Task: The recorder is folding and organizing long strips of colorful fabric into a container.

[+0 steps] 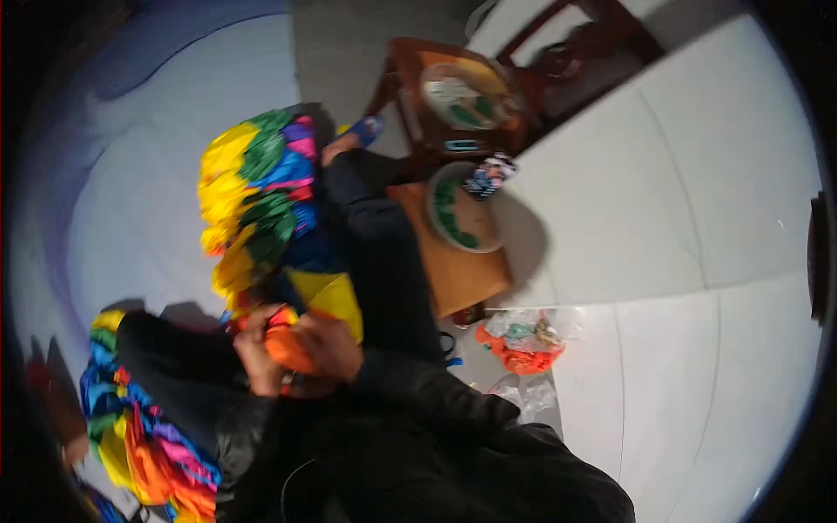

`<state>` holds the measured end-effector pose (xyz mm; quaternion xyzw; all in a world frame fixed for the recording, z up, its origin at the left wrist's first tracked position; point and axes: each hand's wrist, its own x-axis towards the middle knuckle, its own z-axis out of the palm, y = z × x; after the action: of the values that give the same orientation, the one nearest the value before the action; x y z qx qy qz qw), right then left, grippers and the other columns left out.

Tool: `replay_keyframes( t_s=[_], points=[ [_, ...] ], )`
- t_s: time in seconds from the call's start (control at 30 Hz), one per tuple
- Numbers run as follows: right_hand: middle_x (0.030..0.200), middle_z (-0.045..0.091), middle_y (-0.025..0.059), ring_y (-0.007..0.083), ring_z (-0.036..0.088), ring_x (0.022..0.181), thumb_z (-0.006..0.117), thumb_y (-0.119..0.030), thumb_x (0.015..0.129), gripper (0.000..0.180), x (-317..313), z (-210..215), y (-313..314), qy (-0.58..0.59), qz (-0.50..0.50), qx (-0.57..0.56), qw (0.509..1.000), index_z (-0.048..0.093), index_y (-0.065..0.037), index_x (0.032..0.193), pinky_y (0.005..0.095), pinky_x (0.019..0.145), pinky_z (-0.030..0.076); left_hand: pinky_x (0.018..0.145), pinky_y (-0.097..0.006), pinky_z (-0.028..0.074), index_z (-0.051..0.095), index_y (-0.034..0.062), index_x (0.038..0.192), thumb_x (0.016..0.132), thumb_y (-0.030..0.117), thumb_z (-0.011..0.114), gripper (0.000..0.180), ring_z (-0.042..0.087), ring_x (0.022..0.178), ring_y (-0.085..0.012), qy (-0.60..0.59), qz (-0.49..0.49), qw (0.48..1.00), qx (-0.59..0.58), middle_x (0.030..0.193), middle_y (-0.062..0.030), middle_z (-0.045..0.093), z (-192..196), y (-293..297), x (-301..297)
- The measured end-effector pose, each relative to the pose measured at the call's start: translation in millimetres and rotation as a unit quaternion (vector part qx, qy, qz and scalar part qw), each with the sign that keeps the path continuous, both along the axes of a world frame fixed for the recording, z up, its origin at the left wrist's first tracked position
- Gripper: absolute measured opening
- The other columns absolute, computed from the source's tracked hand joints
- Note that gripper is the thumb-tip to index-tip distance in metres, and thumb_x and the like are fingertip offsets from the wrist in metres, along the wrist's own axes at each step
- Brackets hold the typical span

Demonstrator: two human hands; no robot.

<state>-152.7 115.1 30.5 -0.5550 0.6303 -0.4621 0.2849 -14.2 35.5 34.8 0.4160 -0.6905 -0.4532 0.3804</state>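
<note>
A long piece of thin, bright multicoloured fabric (pixel 228 170), yellow, green, blue and pink, lies bunched between my dark-trousered legs and runs up to my lap. In front of my body my left hand (pixel 255 356) and my right hand (pixel 331 345) are close together, both closed on an orange part of the fabric (pixel 288 347). A yellow flap (pixel 327 296) spreads just beyond the right hand. Motion blur hides the exact finger positions. More of the same kind of fabric (pixel 144 436) is heaped beyond my left leg, apart from the hands.
At my right stands a brown wooden stool (pixel 466 288) bearing a round clear tub (pixel 440 209) with green pieces and a patterned card-like item (pixel 491 176). Farther off, a wooden chair (pixel 403 61) holds another tub (pixel 445 83). Orange and clear plastic bags (pixel 523 356) lie on the floor.
</note>
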Motion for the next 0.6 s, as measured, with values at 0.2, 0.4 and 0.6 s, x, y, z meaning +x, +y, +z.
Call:
replay_keyframes(
  t_s=[0.2,0.4,0.6],
  points=[
    [0.081,0.066,0.0159,0.0362,0.067,0.074,0.059,-0.018,0.096,0.013,-17,24,3,0.035,0.015,0.034,0.999,0.062,-0.006,0.101,0.0412,0.063,0.053,0.083,-0.033,0.055,0.069,0.0013,0.107,0.079,0.006,0.071,0.028,0.072,0.091,-0.0225,-0.002,0.002,1.0,-0.009,0.098,-0.0121,0.074,17,3,-8],
    [0.096,0.068,0.0153,0.0305,0.069,0.085,0.065,-0.015,0.092,0.014,-12,56,-4,0.01,-0.092,0.028,0.995,0.065,-0.003,0.099,0.0354,0.077,0.055,0.084,-0.031,0.054,0.07,0.0,0.104,0.08,-0.003,0.066,0.025,0.069,0.091,-0.0176,-0.002,-0.015,0.999,0.037,0.1,-0.0094,0.073,28,6,-6],
    [0.101,0.069,0.0142,0.0288,0.07,0.091,0.066,-0.011,0.091,0.012,-19,64,-12,0.045,-0.057,-0.06,0.996,0.067,-0.002,0.1,0.0328,0.081,0.055,0.083,-0.033,0.055,0.07,0.0014,0.105,0.078,0.002,0.069,0.027,0.071,0.094,-0.0262,-0.003,-0.052,0.999,-0.012,0.101,-0.0145,0.072,38,4,-3]
  ],
)
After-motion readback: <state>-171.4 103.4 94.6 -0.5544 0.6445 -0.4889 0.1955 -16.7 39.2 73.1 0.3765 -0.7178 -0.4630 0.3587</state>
